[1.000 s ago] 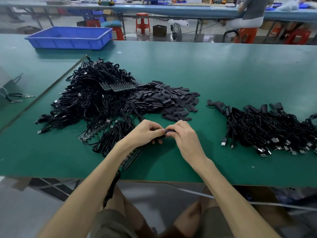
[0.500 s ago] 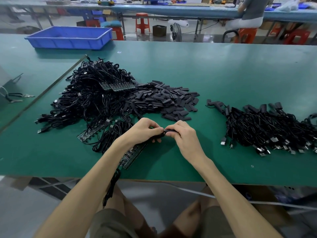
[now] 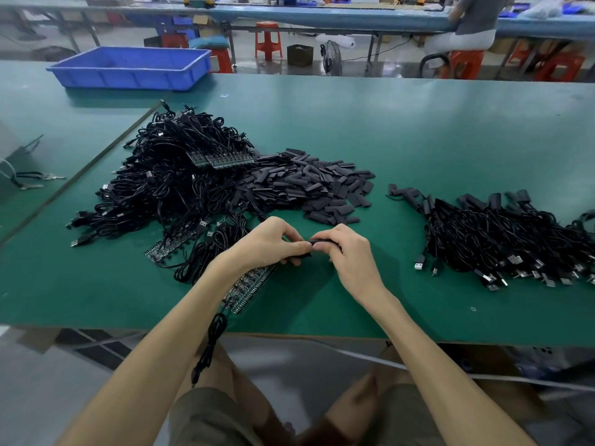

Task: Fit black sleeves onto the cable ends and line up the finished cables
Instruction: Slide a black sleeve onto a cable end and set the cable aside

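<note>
My left hand and my right hand meet near the front middle of the green table. Between their fingertips is a black sleeve, pinched by my right hand; my left hand grips the cable end going into it, mostly hidden by the fingers. A strip of small circuit boards lies under my left wrist, and its cable hangs over the table's front edge. A pile of loose black sleeves lies just behind my hands. Unsleeved cables are heaped at left. Sleeved cables lie at right.
A blue plastic bin stands at the back left of the table. A metal tool lies at the far left. Behind the table is another bench with a seated person and orange stools.
My hands stayed in the same spot; the fingers shifted slightly, working the sleeve along the cable end. The piles have not moved.
</note>
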`<state>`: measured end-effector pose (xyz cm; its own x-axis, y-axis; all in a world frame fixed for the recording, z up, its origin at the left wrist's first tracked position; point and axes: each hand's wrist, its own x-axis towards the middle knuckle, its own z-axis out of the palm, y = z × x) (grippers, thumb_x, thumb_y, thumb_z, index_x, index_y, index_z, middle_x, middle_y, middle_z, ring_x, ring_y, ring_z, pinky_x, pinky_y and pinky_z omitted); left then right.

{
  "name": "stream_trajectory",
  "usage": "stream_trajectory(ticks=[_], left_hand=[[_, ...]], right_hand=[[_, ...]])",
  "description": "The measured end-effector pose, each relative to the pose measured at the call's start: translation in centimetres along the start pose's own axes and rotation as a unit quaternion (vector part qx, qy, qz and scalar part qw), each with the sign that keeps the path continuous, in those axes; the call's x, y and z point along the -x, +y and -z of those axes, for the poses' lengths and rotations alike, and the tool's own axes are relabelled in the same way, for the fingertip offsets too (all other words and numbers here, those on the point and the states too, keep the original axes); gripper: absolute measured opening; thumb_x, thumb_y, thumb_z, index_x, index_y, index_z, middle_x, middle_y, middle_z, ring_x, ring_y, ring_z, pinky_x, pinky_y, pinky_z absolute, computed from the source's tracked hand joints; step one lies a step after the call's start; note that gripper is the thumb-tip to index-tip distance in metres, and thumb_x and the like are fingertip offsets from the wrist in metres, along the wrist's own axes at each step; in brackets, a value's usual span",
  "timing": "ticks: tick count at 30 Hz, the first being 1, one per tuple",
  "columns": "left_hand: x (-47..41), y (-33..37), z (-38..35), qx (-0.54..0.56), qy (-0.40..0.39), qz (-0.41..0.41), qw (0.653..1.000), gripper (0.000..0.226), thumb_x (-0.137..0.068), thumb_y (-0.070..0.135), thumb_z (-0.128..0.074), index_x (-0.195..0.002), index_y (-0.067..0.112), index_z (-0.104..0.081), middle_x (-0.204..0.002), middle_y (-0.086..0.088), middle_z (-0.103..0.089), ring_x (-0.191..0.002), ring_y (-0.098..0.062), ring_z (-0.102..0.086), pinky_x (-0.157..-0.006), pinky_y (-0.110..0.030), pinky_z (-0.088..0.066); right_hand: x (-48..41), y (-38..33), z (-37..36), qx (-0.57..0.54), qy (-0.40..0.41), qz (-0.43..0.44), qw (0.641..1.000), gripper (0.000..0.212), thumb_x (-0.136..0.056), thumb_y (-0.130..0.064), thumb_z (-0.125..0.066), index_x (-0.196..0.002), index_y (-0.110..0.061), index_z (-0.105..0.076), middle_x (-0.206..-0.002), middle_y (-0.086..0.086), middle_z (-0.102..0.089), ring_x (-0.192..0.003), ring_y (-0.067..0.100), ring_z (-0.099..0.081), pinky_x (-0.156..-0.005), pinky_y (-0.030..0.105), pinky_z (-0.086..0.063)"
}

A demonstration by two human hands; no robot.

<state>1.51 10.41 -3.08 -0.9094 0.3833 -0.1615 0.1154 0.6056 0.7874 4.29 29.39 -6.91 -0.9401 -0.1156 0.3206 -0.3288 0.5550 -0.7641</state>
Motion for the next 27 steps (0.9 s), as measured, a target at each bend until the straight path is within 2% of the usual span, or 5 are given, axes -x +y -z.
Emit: stream_trajectory(ticks=[5,10,13,19,27], left_hand=[[-0.3,0.26,0.23,-0.081,0.034,-0.023,0.996,0.017,-0.09,0.03,-0.076,-0.074,0.027,-0.075,-0.067,0.006,-0.073,-0.051,-0.003,-0.053,-0.052,-0.019,-0.041],[-0.31,0.58,0.13,-0.175,0.064,-0.042,0.982,0.017,-0.09,0.03,-0.075,-0.073,0.033,-0.073,-0.083,0.005,-0.07,-0.076,-0.018,-0.065,-0.072,-0.04,-0.057],[-0.15,0.45,-0.23,-0.194,0.076,-0.039,0.977,0.017,-0.091,0.029,-0.074,-0.075,0.033,-0.069,-0.088,0.008,-0.065,-0.08,-0.018,-0.061,-0.077,-0.043,-0.055],[0.29,-0.18,-0.59,-0.141,0.091,-0.041,0.985,0.028,-0.09,0.024,-0.076,-0.068,0.037,-0.066,-0.084,0.01,-0.063,-0.081,-0.015,-0.06,-0.077,-0.044,-0.054],[0.27,-0.08,-0.53,-0.1,0.098,-0.03,0.99,0.036,-0.088,0.019,-0.077,-0.062,0.041,-0.066,-0.073,0.008,-0.07,-0.071,-0.013,-0.065,-0.072,-0.038,-0.057]], right_hand=[[0.0,0.04,0.0,-0.003,-0.005,0.001,1.0,0.016,-0.095,-0.009,-0.069,-0.108,-0.007,-0.078,-0.094,0.0,-0.065,-0.086,0.007,-0.058,-0.078,0.011,-0.041],[0.03,0.04,-0.12,0.02,-0.022,0.025,0.999,0.017,-0.096,-0.009,-0.069,-0.11,-0.008,-0.078,-0.094,0.001,-0.065,-0.087,0.012,-0.058,-0.078,0.011,-0.039],[0.09,0.06,-0.24,0.033,-0.041,0.044,0.998,0.017,-0.096,-0.008,-0.068,-0.11,-0.007,-0.077,-0.095,0.003,-0.065,-0.093,0.018,-0.058,-0.084,0.024,-0.045],[0.24,0.08,-0.24,0.025,-0.041,0.062,0.997,0.017,-0.095,-0.01,-0.071,-0.11,-0.006,-0.077,-0.095,0.005,-0.067,-0.093,0.022,-0.061,-0.086,0.035,-0.049],[0.03,0.52,-0.44,-0.005,-0.041,0.042,0.998,0.019,-0.088,-0.021,-0.079,-0.105,-0.013,-0.08,-0.085,-0.006,-0.064,-0.08,0.009,-0.056,-0.073,0.021,-0.042]])
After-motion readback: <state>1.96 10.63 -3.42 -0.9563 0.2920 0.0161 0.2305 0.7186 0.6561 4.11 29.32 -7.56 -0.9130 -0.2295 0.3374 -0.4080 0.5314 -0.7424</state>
